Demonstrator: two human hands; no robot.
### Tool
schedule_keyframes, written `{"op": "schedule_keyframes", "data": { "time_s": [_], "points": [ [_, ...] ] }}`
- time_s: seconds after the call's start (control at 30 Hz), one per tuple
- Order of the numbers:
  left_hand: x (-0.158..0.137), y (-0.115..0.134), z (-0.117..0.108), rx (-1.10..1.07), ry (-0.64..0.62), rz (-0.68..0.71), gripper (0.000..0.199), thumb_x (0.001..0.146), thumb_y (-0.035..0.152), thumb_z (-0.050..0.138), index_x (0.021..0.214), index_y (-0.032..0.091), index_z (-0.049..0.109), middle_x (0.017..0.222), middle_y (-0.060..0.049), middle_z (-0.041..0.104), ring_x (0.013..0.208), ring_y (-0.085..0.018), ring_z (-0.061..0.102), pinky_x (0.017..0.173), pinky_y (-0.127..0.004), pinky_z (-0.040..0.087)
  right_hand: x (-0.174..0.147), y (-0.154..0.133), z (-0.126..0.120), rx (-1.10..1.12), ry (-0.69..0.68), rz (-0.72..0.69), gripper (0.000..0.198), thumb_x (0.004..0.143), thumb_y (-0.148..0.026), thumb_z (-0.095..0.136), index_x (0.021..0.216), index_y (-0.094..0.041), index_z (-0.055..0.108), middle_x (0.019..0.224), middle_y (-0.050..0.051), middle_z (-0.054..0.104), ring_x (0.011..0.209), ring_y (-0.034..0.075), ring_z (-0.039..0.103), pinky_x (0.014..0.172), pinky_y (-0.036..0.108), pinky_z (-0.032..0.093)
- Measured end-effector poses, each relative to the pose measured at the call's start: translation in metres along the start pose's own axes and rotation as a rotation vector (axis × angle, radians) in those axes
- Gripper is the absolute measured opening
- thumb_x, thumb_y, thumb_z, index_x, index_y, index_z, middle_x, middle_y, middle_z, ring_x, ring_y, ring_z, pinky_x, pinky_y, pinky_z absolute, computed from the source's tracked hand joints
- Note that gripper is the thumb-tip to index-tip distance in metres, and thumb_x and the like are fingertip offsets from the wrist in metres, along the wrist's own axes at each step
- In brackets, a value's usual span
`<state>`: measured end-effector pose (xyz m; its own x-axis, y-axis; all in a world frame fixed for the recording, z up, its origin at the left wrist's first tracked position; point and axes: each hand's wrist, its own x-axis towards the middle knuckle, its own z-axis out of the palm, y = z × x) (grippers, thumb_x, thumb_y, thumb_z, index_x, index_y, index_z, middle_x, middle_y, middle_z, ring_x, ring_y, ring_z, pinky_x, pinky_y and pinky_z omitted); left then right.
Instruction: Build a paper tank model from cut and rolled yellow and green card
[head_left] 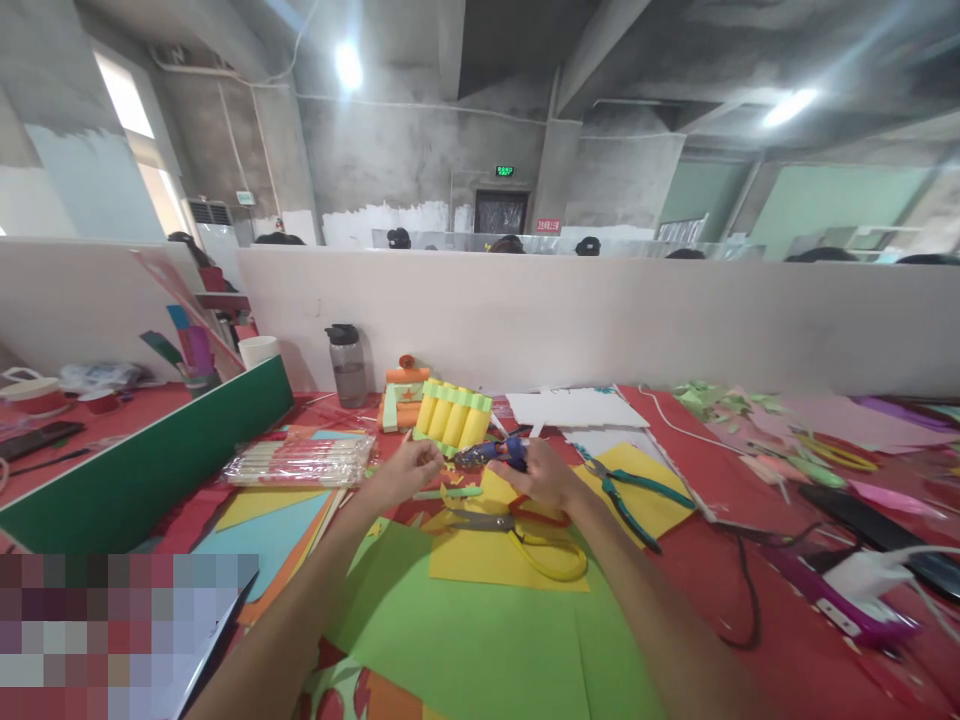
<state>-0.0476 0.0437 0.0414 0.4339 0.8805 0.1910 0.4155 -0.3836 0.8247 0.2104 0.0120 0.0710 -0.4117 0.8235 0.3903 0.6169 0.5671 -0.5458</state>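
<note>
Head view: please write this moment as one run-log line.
right hand: holds blue tool | left hand: near yellow rolls, contact unclear | scissors, teal pliers: over yellow sheets

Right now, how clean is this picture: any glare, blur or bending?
Head view: the left ceiling light burns out to white; the clear plastic stick packet glints; toward the right edge, the purple power strip looks stretched and soft; blocky pixels cover the lower-left corner.
</note>
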Motion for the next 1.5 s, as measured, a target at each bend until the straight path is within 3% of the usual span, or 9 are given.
{"op": "schedule_keyframes", "data": {
  "time_s": [0.5,1.07,1.5],
  "points": [
    [0.000,-0.004,-0.001,0.020,0.005,0.001,0.022,0.085,0.039,0.052,0.080,0.018,0.056,0.072,0.002,0.052,0.066,-0.014,0.048,0.059,-0.025,0.038,0.001,0.000,0.001,-0.016,-0.006,-0.012,0.041,0.090,-0.049,0.055,0.062,-0.019,0.050,0.056,-0.003,0.042,0.054,0.013,0.041,0.052,0.024,0.029],
    [0.000,-0.003,-0.001,0.032,0.022,-0.005,0.021,0.085,0.038,0.053,0.080,0.017,0.057,0.075,0.001,0.056,0.069,-0.015,0.051,0.059,-0.025,0.040,0.001,0.008,-0.002,-0.039,0.014,-0.027,0.034,0.090,-0.041,0.055,0.064,-0.019,0.056,0.058,-0.002,0.048,0.056,0.014,0.045,0.056,0.026,0.031],
    [-0.001,-0.003,-0.001,0.055,0.016,-0.015,0.022,0.084,0.040,0.052,0.080,0.018,0.056,0.073,0.001,0.055,0.066,-0.015,0.051,0.057,-0.024,0.039,0.000,-0.004,0.001,0.002,-0.034,0.002,0.042,0.089,-0.051,0.054,0.062,-0.019,0.052,0.057,-0.003,0.039,0.055,0.013,0.039,0.051,0.024,0.028]
  ]
}}
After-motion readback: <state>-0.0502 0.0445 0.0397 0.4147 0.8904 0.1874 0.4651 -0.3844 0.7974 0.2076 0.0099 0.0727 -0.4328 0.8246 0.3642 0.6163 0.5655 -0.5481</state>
